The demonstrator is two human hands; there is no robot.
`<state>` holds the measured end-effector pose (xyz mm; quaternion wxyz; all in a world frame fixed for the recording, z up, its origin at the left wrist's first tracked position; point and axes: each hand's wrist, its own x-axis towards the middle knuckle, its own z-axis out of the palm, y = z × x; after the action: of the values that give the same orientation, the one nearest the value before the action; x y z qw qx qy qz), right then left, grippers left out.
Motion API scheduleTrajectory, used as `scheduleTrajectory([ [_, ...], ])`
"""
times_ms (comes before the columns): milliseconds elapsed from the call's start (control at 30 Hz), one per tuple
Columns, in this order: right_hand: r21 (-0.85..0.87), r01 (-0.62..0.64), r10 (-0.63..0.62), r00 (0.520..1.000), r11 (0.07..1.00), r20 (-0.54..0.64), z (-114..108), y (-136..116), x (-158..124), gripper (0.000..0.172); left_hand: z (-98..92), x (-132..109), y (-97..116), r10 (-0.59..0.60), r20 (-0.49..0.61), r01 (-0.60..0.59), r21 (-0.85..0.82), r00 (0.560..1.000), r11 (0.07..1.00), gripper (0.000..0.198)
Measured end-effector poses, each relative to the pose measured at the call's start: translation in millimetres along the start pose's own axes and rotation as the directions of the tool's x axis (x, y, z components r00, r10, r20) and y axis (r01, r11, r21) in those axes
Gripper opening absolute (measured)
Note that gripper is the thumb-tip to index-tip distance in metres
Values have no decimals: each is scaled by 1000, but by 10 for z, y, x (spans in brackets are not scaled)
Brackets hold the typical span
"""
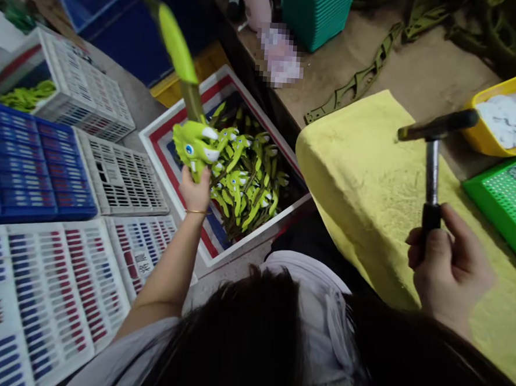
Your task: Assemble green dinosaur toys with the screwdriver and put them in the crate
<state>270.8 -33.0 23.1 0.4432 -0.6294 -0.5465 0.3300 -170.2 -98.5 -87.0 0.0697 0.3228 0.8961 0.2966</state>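
My left hand (196, 190) is closed around a lime-green plastic dinosaur-head toy (194, 145) with a blue eye and white horns. A long brown-and-green shaft rises from the toy toward the top of the view. Below and beside it, a white crate (262, 234) lined with striped cloth holds many similar toys (241, 180) in a heap. In my right hand (448, 266) is a hammer (433, 169), gripped by its black handle with the head up. The hammer is over a yellow cloth-covered pad (351, 158), apart from the toy.
White and blue plastic crates (128, 170) are stacked at left. On the workbench (427, 69) lie an olive plastic strip (356, 85), stacked teal baskets (315, 16), a yellow bin (484, 128) of white pieces and a green perforated tray (502, 199). One item is pixelated.
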Motion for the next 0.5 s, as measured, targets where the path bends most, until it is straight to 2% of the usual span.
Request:
scheduleTrajectory([
  [67,28,-101,100,995,994,21,48,89,-39,43,187,-10,-250,-134,18,132,51,991,990,57],
  [133,14,-172,172,985,985,20,73,160,-83,42,488,-132,-450,-232,89,222,104,969,969,46],
  [233,0,-230,230,973,973,3,79,194,-131,41,945,-350,-651,-316,232,279,177,920,944,36],
  [300,5,-241,241,970,970,-11,77,178,-146,40,1130,-426,-731,-338,298,285,208,893,936,37],
  [400,14,-229,229,973,973,4,61,182,-147,44,1167,-422,-780,-338,324,275,226,884,935,38],
  [500,-55,-177,178,984,983,10,58,296,-90,49,1047,-362,-698,-266,280,219,190,922,957,39],
])
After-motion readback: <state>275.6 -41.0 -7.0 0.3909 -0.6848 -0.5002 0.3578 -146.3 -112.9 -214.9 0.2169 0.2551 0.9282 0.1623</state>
